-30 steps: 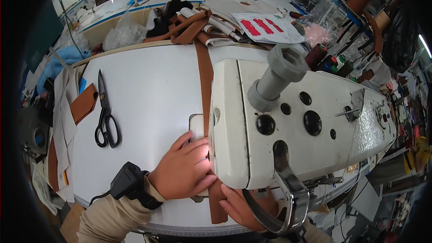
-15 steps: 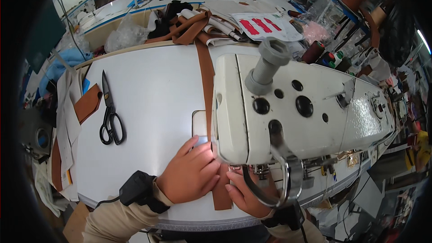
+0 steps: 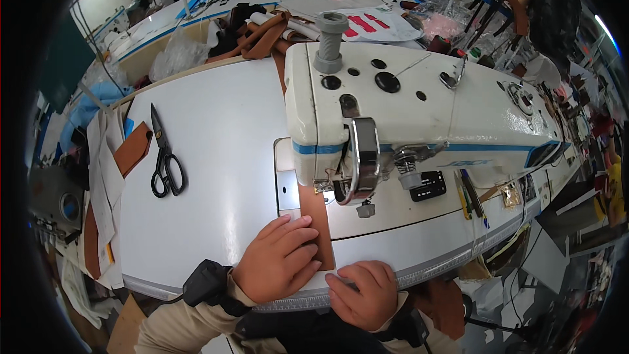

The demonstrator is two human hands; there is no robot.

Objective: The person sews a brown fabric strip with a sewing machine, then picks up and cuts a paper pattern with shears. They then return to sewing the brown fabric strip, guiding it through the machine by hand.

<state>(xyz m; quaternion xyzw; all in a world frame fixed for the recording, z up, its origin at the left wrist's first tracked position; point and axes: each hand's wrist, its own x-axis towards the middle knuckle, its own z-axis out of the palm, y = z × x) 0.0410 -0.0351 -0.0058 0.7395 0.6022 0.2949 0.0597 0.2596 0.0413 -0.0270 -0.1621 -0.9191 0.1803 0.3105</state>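
A long brown strip, leather-like, lies on the sewing table and runs under the head of a white sewing machine. My left hand rests on the table with its fingers outstretched, their tips over the strip's left edge. Just right of the strip's near end, my right hand sits at the table's front edge. Its fingers are curled in, and their undersides are hidden, so whatever they may hold does not show. The needle area is partly hidden behind a curved chrome part.
Black scissors lie on the left of the white tabletop, near a brown piece and pale fabric strips. Behind the machine are heaped brown and white scraps. Pens and a black control panel sit at right.
My right hand has come from beside the needle area toward the table's front edge. My left hand still touches the strip. The whole view has shifted, showing more of the machine's front.
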